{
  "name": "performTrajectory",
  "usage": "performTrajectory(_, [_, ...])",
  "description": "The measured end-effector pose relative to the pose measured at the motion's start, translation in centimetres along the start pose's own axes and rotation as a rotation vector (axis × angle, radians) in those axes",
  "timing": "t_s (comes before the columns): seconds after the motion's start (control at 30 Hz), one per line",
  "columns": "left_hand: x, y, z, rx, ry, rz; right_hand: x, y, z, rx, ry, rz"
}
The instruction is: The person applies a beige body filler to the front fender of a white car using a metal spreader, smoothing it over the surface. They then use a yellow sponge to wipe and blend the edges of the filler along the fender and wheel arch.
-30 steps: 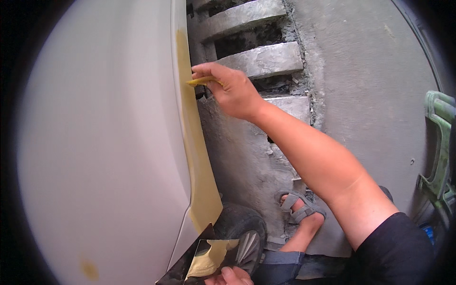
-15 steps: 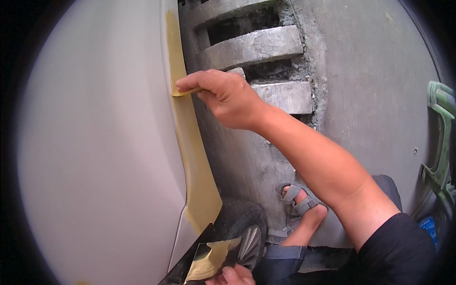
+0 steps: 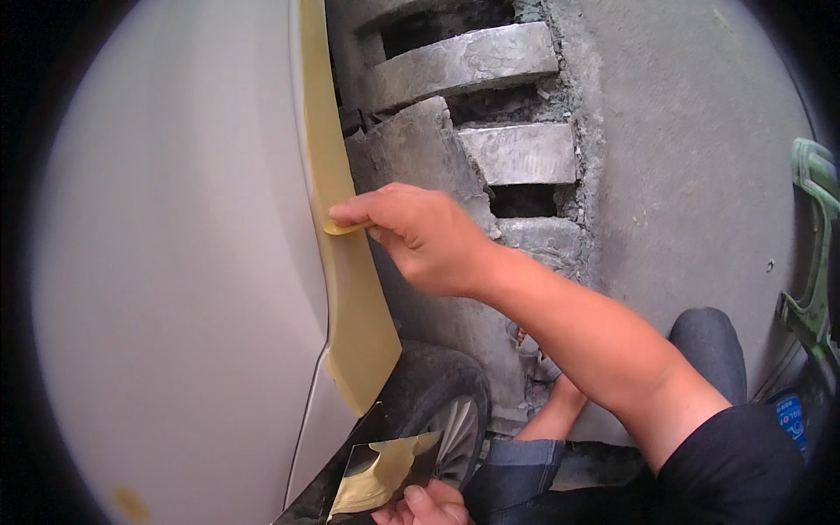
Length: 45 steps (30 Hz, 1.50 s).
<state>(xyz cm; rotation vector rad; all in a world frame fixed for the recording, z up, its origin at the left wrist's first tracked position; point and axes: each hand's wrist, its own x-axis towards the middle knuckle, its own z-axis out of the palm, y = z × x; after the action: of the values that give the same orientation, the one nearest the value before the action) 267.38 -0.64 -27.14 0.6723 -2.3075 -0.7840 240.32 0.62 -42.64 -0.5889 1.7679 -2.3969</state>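
Note:
My right hand (image 3: 424, 238) pinches a thin yellow putty spreader (image 3: 344, 229), its edge against the strip of yellow body filler (image 3: 360, 328). That strip runs along the lower border of the pale grey car panel (image 3: 192, 227), from the top of the view down to the wheel. Low in the view, my left hand (image 3: 429, 505) grips a dark flat mixing board (image 3: 426, 448), thumb on top. A smear of yellow filler (image 3: 378, 479) covers much of the board. The fingers under the board are hidden.
A black tyre (image 3: 429, 372) stands just beyond the board. Broken concrete slats (image 3: 521, 153) with dark gaps cross the floor. A green frame (image 3: 818, 236) is at the far right, near a blue labelled container (image 3: 790, 420). A yellow spot (image 3: 131, 503) marks the lower panel.
My right hand has drawn the spreader down along the filler strip, toward the wheel. The left hand still holds the board. The view has shifted slightly.

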Motion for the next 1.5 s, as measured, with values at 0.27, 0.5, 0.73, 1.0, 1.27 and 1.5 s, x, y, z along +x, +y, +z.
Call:
performTrajectory(0.27, [-0.4, 0.4, 0.1, -0.068, 0.029, 0.033, -3.6, -1.6, 1.7, 0.044, 0.006, 0.017])
performTrajectory(0.5, [-1.1, 1.5, 0.2, -0.134, 0.057, -0.037, -5.9, -3.2, 2.9, 0.100, 0.013, 0.047])
performTrajectory(0.73, [-0.7, 2.8, 0.6, -0.118, 0.018, 0.019, -6.6, -3.8, 2.0, 0.168, -0.064, 0.071])
performTrajectory(1.0, [-0.7, 2.4, -0.1, -0.037, -0.014, 0.089, -3.1, -2.4, 1.5, 0.045, 0.091, 0.094])
performTrajectory(1.27, [-0.9, 3.0, 0.7, -0.091, 0.066, -0.034, -7.1, -5.6, 3.2, 0.111, -0.014, 0.030])
performTrajectory(1.5, [0.4, 5.1, 2.0, -0.329, 0.132, -0.235, -8.8, -7.4, -2.8, 0.258, -0.055, 0.198])
